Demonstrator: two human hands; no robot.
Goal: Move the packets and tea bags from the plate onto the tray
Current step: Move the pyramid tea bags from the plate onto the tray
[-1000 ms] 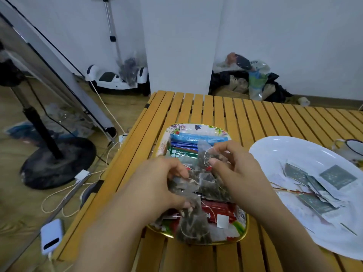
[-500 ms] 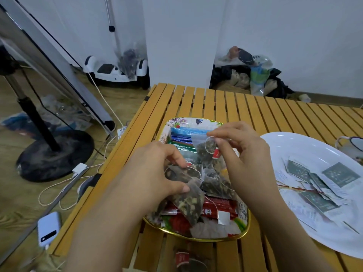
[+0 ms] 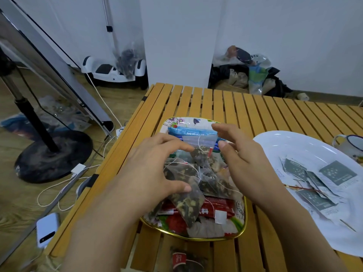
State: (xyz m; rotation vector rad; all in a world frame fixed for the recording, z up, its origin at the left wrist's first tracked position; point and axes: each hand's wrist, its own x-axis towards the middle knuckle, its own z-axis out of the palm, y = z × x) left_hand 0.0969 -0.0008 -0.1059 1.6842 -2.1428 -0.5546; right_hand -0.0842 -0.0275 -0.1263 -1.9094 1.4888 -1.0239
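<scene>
Both hands hovered spread, gripping nothing: left hand [image 3: 157, 173], right hand [image 3: 243, 163]. Tea bags [image 3: 196, 173] heaped between them on tray [image 3: 242, 226]. Remaining packets [image 3: 322, 179] on plate [image 3: 284, 142], beside right hand, nearer.

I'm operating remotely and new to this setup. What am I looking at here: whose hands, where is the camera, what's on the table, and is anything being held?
No machine here: a person's bare hands, filmed by one camera worn on the head, looking down. On the slatted wooden table sits a floral tray heaped with tea bags and red packets. Right of it is a white plate with grey packets. The left hand rests fingers on the tea bags; the right hand hovers open. Neither clearly grips anything.
</scene>
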